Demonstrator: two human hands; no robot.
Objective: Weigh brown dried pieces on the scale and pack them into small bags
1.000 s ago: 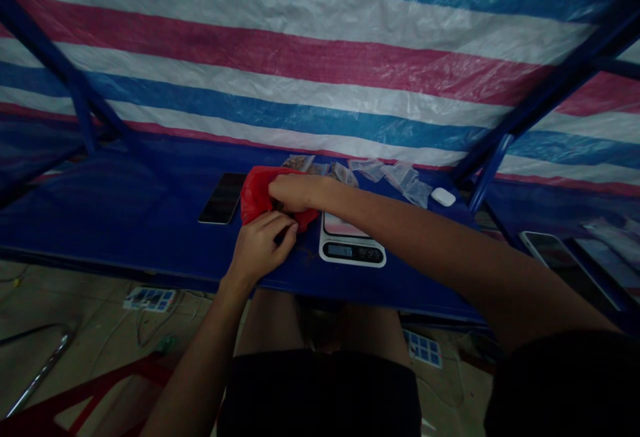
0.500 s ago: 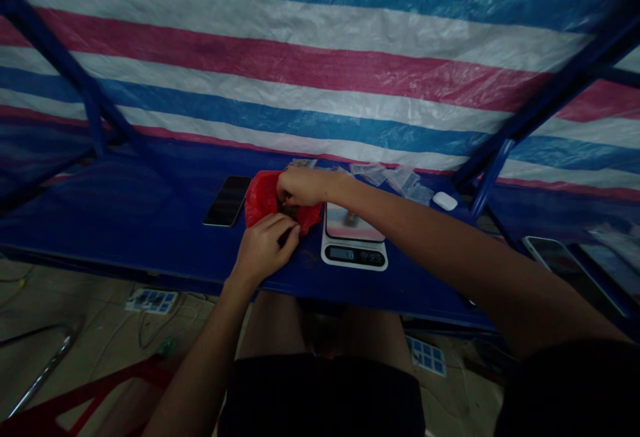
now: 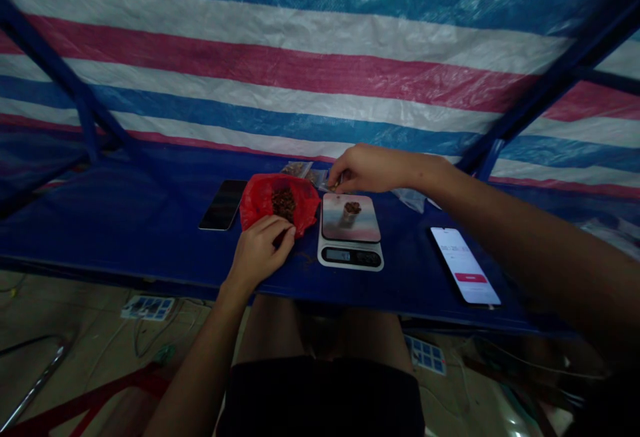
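A red plastic bag lies open on the blue table, with dark brown bits showing inside. My left hand pinches the bag's near edge, fingers closed on it. A white digital scale stands right of the bag, and a small cup with brown bits sits on its platform. Above the scale's far left corner, my right hand hovers with its fingertips pinched together; what they hold is too small to make out.
A dark phone lies left of the bag. A second phone with a lit screen lies at the right near the front edge. Small clear packets lie behind the bag. A striped tarp hangs behind the table. Blue frame bars cross both sides.
My right hand has left the red bag and moved right, above the scale. A small cup with brown bits now shows on the platform. The view has shifted, revealing the lit phone.
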